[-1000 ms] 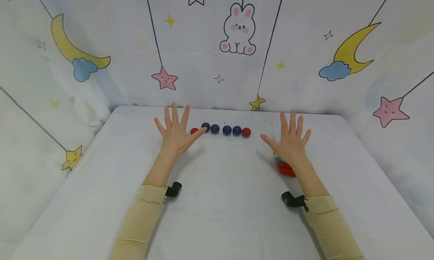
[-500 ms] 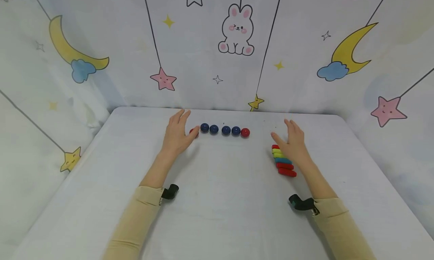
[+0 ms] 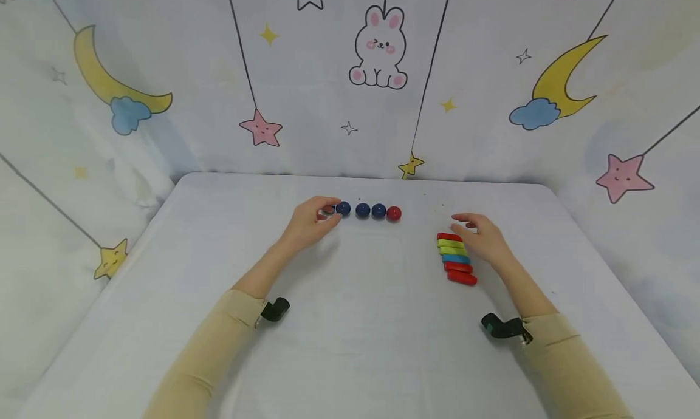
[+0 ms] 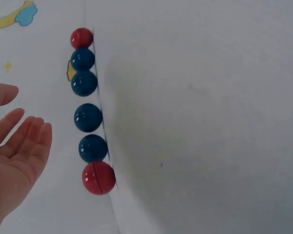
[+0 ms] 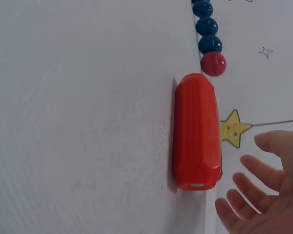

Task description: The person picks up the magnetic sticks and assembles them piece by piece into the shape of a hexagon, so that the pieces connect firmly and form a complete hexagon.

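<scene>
A row of red and dark-blue balls lies near the table's far edge, with a blue ball [image 3: 343,208] close to my left fingertips and a red ball [image 3: 394,214] ending the row at right. My left hand [image 3: 307,226] covers part of the row's left end in the head view, fingers and thumb bent apart. In the left wrist view that hand [image 4: 19,161] shows nothing in it, beside the blue balls [image 4: 88,117]. At right, my right hand [image 3: 483,238] hovers by a column of coloured bars, loosely curved and holding nothing. Nearest the wrist camera is a red bar [image 5: 196,131] with rounded ends.
The bars run from a red bar [image 3: 449,237] through yellow-green ones and a blue bar [image 3: 456,258] to a red bar [image 3: 462,278] nearest me. A white cloth covers the table [image 3: 361,322]. Behind it hangs a printed curtain [image 3: 306,73].
Both hands were spread wide, then their fingers drew in. My left hand moved right to the row's left end; my right hand shifted right and nearer, uncovering the bars.
</scene>
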Demonstrator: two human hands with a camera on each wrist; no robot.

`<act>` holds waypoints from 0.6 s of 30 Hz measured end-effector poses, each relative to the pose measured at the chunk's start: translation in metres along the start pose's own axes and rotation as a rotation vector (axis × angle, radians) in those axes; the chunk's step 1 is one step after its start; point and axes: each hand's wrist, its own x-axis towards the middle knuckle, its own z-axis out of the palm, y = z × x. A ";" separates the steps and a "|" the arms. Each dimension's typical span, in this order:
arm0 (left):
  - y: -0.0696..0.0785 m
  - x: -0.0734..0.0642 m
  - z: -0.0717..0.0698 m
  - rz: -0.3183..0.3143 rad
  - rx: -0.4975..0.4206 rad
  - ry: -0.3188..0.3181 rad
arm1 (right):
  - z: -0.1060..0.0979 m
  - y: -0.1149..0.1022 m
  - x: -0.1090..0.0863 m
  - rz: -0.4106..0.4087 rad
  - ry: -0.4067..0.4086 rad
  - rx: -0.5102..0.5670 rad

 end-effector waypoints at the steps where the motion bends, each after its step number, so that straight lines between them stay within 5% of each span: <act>1: 0.001 0.001 0.004 0.004 -0.019 -0.024 | 0.000 0.003 0.000 0.008 -0.011 0.004; 12: 0.015 0.030 0.053 0.039 -0.021 -0.227 | -0.004 0.018 0.005 0.023 -0.112 0.042; 18: 0.021 0.049 0.072 0.020 -0.015 -0.251 | -0.003 0.021 0.006 0.014 -0.123 0.044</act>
